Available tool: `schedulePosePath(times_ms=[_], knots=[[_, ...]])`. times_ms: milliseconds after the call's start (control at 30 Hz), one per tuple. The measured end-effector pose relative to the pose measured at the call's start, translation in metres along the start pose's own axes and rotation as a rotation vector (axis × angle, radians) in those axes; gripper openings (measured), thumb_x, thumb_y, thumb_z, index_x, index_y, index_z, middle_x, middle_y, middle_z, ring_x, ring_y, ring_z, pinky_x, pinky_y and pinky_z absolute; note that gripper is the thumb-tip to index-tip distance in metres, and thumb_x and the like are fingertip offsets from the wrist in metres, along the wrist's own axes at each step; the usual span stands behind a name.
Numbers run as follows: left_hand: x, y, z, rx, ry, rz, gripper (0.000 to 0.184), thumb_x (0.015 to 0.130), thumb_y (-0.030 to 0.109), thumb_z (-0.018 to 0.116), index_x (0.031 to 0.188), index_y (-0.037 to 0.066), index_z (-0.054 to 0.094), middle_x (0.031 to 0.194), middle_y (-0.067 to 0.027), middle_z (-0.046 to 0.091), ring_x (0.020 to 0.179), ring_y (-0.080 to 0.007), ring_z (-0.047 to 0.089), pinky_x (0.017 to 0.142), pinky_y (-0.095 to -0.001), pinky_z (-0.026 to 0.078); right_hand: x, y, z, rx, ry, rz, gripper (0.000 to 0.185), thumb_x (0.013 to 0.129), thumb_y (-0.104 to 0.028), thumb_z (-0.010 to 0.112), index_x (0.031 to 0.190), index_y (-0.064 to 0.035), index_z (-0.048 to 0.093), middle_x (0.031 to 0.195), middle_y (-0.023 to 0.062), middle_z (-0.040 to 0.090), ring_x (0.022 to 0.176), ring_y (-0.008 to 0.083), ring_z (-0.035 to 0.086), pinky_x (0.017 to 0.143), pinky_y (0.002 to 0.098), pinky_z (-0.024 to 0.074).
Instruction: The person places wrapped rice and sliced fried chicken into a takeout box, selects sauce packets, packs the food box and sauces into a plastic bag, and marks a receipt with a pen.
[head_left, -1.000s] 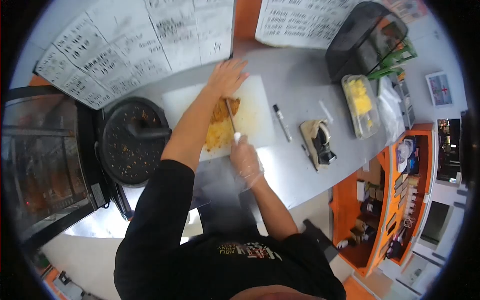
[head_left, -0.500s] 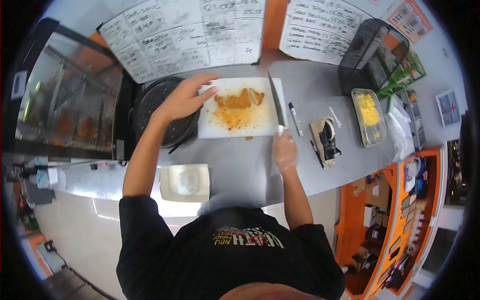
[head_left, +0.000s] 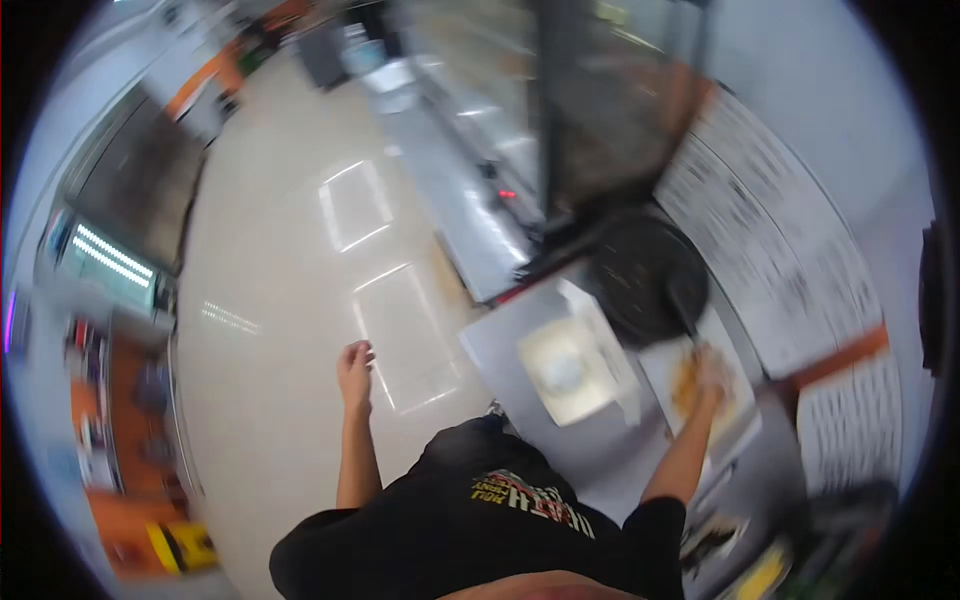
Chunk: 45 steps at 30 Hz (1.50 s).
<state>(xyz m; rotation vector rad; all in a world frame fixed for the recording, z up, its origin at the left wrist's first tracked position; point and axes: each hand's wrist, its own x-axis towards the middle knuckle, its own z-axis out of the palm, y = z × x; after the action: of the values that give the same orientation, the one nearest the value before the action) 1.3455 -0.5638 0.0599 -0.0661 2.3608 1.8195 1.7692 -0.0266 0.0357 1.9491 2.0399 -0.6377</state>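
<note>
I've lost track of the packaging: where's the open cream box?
In the head view, the cream box is on the counter, right of center, below and left of the black pan and left of the cutting board.

From the wearer's head, the one camera looked down and outward over the black shirt (head_left: 480, 535) close beneath it, taking in the left hand (head_left: 356, 375) and right hand (head_left: 710, 373) at arm's reach, the nearby counter (head_left: 500, 345) and the farther floor (head_left: 280, 260).
</note>
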Motion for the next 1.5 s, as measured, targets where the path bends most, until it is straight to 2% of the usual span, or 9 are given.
schedulePosePath(times_ms=[100, 200, 633, 833, 933, 1000, 1233, 1333, 1500], knots=[[-0.013, -0.005, -0.022, -0.043, 0.095, -0.035, 0.027, 0.101, 0.027, 0.059, 0.111, 0.004, 0.067, 0.106, -0.0057, 0.07, 0.096, -0.0164, 0.066, 0.081, -0.031, 0.049, -0.034, -0.04, -0.007, -0.058, 0.201, 0.104, 0.079, 0.089, -0.07, 0.05, 0.144, -0.0125, 0.051, 0.14, 0.0208, 0.055, 0.133, 0.0429, 0.049, 0.109, 0.058, 0.0386], [-0.011, -0.001, -0.028, -0.028, 0.082, -0.025, 0.027, 0.101, 0.027, 0.059, 0.111, 0.003, 0.067, 0.105, -0.0056, 0.069, 0.095, -0.017, 0.066, 0.08, -0.0314, 0.049, 0.026, 0.004, 0.038, -0.249, 0.317, -0.168, 0.067, 0.089, -0.059, 0.06, 0.134, -0.0098, 0.057, 0.128, 0.0186, 0.06, 0.118, 0.0399, 0.059, 0.1, 0.0525, 0.0477], [-0.008, 0.022, 0.018, 0.071, -0.239, 0.161, 0.025, 0.102, 0.024, 0.058, 0.114, 0.004, 0.066, 0.108, -0.0047, 0.07, 0.097, -0.016, 0.066, 0.083, -0.0314, 0.05, -0.066, 0.011, 0.05, 0.013, 0.48, -0.289, 0.056, 0.095, -0.036, 0.064, 0.139, -0.0023, 0.052, 0.134, 0.0231, 0.057, 0.123, 0.0388, 0.052, 0.105, 0.0456, 0.0439], [-0.015, 0.042, 0.024, 0.197, -0.44, 0.338, 0.023, 0.103, 0.02, 0.057, 0.116, 0.003, 0.067, 0.109, -0.0065, 0.07, 0.096, -0.0173, 0.067, 0.085, -0.0312, 0.051, 0.041, 0.096, 0.106, -0.039, 0.767, -0.556, 0.049, 0.098, -0.036, 0.059, 0.132, -0.0003, 0.06, 0.138, 0.0227, 0.057, 0.131, 0.0382, 0.05, 0.113, 0.0474, 0.0371], [-0.003, 0.042, 0.036, 0.169, -0.474, 0.305, 0.025, 0.105, 0.02, 0.055, 0.119, 0.003, 0.066, 0.114, -0.0068, 0.069, 0.099, -0.0176, 0.066, 0.088, -0.0325, 0.051, -0.003, 0.085, 0.062, 0.221, 0.734, -0.539, 0.052, 0.09, -0.039, 0.07, 0.129, -0.0045, 0.063, 0.128, 0.02, 0.064, 0.122, 0.0374, 0.057, 0.104, 0.0459, 0.0455], [0.016, 0.029, 0.045, 0.18, -0.575, 0.315, 0.025, 0.105, 0.022, 0.055, 0.119, 0.004, 0.066, 0.116, -0.0062, 0.068, 0.103, -0.0173, 0.066, 0.089, -0.0324, 0.05, -0.031, 0.083, 0.043, 0.281, 0.25, -0.368, 0.056, 0.084, -0.043, 0.072, 0.127, -0.0083, 0.062, 0.123, 0.0227, 0.064, 0.12, 0.0395, 0.058, 0.1, 0.0467, 0.048], [0.069, 0.057, 0.11, 0.092, -0.772, 0.336, 0.026, 0.105, 0.023, 0.055, 0.119, 0.002, 0.065, 0.114, -0.0068, 0.068, 0.105, -0.0173, 0.064, 0.091, -0.032, 0.048, -0.102, 0.023, 0.049, -0.026, 0.358, -0.182, 0.069, 0.084, -0.068, 0.063, 0.136, -0.0226, 0.06, 0.149, 0.0192, 0.046, 0.131, 0.0431, 0.047, 0.108, 0.0506, 0.0417], [0.071, 0.073, 0.122, 0.118, -0.811, 0.337, 0.026, 0.105, 0.022, 0.056, 0.118, 0.002, 0.065, 0.112, -0.0072, 0.068, 0.104, -0.0171, 0.064, 0.092, -0.0318, 0.047, -0.1, 0.022, 0.068, -0.297, 0.494, -0.326, 0.065, 0.083, -0.062, 0.066, 0.136, -0.0246, 0.06, 0.145, 0.0193, 0.047, 0.127, 0.0419, 0.049, 0.106, 0.0508, 0.0438], [0.072, 0.077, 0.147, 0.099, -0.941, 0.351, 0.024, 0.104, 0.019, 0.057, 0.117, 0.001, 0.066, 0.109, -0.0066, 0.069, 0.101, -0.0161, 0.064, 0.091, -0.0304, 0.047, -0.086, 0.021, 0.081, 0.07, 0.498, -0.132, 0.055, 0.08, -0.041, 0.074, 0.131, -0.0228, 0.062, 0.132, 0.0186, 0.053, 0.12, 0.0423, 0.051, 0.101, 0.0501, 0.0474]])
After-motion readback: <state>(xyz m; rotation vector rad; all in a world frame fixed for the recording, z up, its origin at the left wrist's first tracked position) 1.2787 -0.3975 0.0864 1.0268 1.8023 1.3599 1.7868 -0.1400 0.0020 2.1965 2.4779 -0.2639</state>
